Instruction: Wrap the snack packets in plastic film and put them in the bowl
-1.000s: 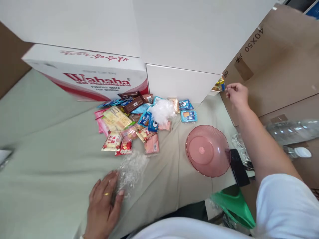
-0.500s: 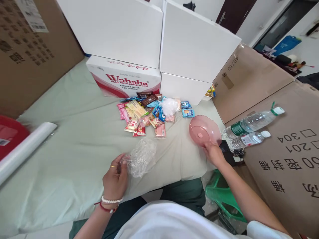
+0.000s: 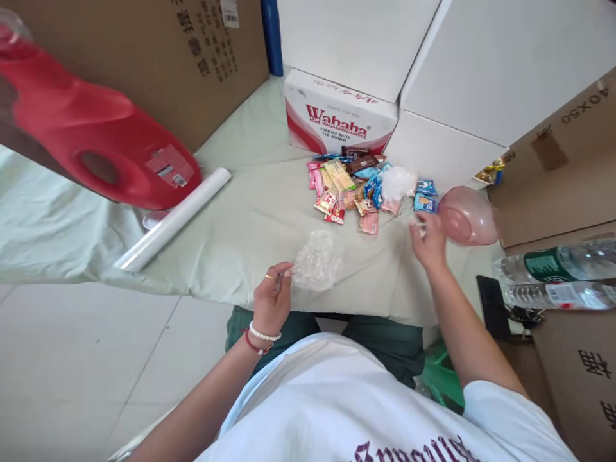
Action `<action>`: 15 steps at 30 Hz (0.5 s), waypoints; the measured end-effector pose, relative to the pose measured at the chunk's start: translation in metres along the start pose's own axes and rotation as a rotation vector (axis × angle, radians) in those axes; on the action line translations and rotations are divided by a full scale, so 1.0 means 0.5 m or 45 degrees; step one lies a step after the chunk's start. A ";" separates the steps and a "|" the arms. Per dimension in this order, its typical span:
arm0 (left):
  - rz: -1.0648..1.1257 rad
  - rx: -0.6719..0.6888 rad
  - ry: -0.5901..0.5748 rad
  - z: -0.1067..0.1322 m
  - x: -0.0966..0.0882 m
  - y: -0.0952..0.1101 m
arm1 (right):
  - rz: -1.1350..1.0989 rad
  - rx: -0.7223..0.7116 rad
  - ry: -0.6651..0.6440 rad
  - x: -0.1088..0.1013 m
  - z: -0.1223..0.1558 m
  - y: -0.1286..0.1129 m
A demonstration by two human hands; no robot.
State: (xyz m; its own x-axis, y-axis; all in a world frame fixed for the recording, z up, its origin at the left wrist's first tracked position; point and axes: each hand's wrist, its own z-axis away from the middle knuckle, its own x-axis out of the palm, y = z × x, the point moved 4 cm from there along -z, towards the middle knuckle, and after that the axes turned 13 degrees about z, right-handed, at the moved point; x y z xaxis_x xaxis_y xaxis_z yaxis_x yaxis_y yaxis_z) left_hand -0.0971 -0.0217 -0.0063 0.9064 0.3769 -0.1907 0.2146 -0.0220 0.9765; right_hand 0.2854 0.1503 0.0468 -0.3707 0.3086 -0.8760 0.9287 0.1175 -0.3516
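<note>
My left hand (image 3: 273, 289) pinches the edge of a crinkled clear plastic cover (image 3: 317, 262), which spreads out over the table cloth in front of me. My right hand (image 3: 428, 240) is just left of a pink see-through bowl (image 3: 469, 217), with its fingers apart, slightly bent and a little blurred; nothing shows in them. Beyond both hands lies a pile of small wrapped snacks (image 3: 339, 176) in several colours. A whitish bunch of thin plastic (image 3: 398, 184) rests on the pile's right side, and blue snack packets (image 3: 425, 203) lie close to the bowl.
A Wahaba-style printed water carton (image 3: 339, 119) and white boxes (image 3: 457, 135) stand behind the snacks. To the left are a white roll (image 3: 176, 218) and a red jug (image 3: 115, 147). Plastic bottles (image 3: 553, 263), a black object (image 3: 491, 308) and cardboard (image 3: 553, 173) are on the right.
My right hand has let go of the pink bowl and moved left of it. The bowl now sits farther back, near the white box. The left hand keeps the plastic cover; the view has swung left.
</note>
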 end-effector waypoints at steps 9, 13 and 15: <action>0.609 -0.075 -0.175 -0.019 0.039 0.029 | -1.185 0.537 -0.701 0.221 0.131 -0.229; 0.593 -0.053 -0.092 -0.038 -0.003 0.010 | -1.392 0.696 -0.386 0.185 0.113 -0.174; 0.428 0.128 -0.245 -0.036 -0.018 0.012 | -1.423 0.715 -0.281 0.171 0.108 -0.147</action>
State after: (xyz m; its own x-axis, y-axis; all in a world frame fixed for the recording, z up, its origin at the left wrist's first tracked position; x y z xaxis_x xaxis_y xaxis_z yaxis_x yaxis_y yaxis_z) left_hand -0.1105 -0.0085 0.0033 0.9817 0.1533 0.1133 -0.0799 -0.2091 0.9746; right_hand 0.1855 0.1169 -0.0200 -0.9909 0.1310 -0.0301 0.0005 -0.2203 -0.9754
